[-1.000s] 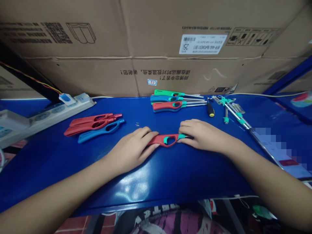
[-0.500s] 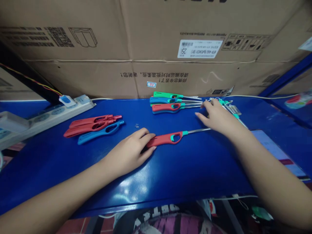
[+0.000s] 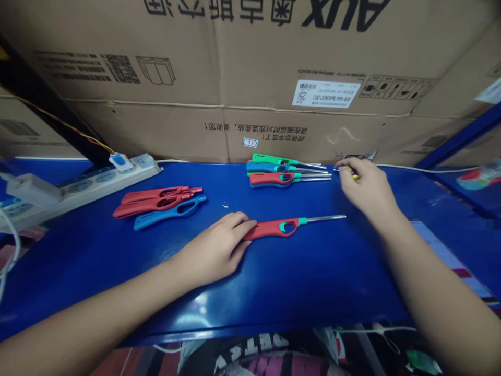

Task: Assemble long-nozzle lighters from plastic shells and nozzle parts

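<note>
Work looks part-way through. One red lighter (image 3: 270, 228) lies on the middle of the blue table (image 3: 297, 282), its metal rod (image 3: 326, 218) pointing right and its teal trigger and collar fitted; whether its body is fully fastened cannot be told. The person's left hand (image 3: 225, 244) holds the handle end down, thumb and fingers closed about it. The right hand (image 3: 366, 189), well apart from the lighter and beyond its rod tip, has its fingers curled around a screwdriver (image 3: 356, 176), of which only the yellow end and a bit of metal show.

By their look, the stacked lighters (image 3: 270, 179) near the box are the finished share: all the rods that show there are in place. At least five bodies can be counted, two green, two blue and one red, some partly covered. Left over, it seems, are the bare handles (image 3: 152, 208) on the left side, with no rods: one blue and at least two red, overlapping closely. Between them and the lighter lie tiny metal pieces (image 3: 225, 204), apparently three, too small to identify. One power strip (image 3: 92, 183) with two plugs runs behind the handles, and one cardboard box (image 3: 176, 125) stands at the back.
</note>
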Demonstrator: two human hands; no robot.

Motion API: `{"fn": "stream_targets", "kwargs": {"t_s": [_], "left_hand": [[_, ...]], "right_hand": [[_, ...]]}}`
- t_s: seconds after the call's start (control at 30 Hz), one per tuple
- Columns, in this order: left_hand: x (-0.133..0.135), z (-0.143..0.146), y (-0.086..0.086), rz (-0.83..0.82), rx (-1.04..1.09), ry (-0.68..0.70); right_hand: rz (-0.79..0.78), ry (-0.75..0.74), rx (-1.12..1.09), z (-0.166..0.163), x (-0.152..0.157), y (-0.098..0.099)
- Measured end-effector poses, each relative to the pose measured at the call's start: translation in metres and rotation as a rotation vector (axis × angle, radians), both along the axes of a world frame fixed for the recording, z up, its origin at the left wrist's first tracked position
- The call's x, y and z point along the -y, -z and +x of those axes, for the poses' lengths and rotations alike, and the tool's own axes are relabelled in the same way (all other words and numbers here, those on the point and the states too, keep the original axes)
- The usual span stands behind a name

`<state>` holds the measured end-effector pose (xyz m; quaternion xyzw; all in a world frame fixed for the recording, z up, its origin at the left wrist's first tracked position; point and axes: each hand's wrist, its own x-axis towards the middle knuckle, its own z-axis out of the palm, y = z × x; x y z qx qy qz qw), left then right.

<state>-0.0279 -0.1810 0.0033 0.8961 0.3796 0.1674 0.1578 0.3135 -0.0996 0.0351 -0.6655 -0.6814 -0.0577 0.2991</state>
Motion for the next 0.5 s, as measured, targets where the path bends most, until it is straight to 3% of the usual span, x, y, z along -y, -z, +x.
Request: {"fn": "stream_targets", "kwargs": {"t_s": [0.07,0.23,0.37,0.5], "left_hand": [[0.001,0.001,0.001,-0.007,0.009,0.011],[0.004,0.005,0.003,-0.019,0.045,0.033],[0.005,0.007,0.004,-0.031,0.064,0.047],[0.006,0.007,0.003,-0.037,0.060,0.053]], "right_hand": [[0.094,-0.166,-0.096,-0.017,0.011,-0.001],[-0.055,-0.548,-0.135,-0.068,0.046,0.010],[-0.220,-0.730,-0.209,-0.093,0.063,0.027],[-0.189,-0.840,-0.244,-0.099,0.061,0.041]]}}
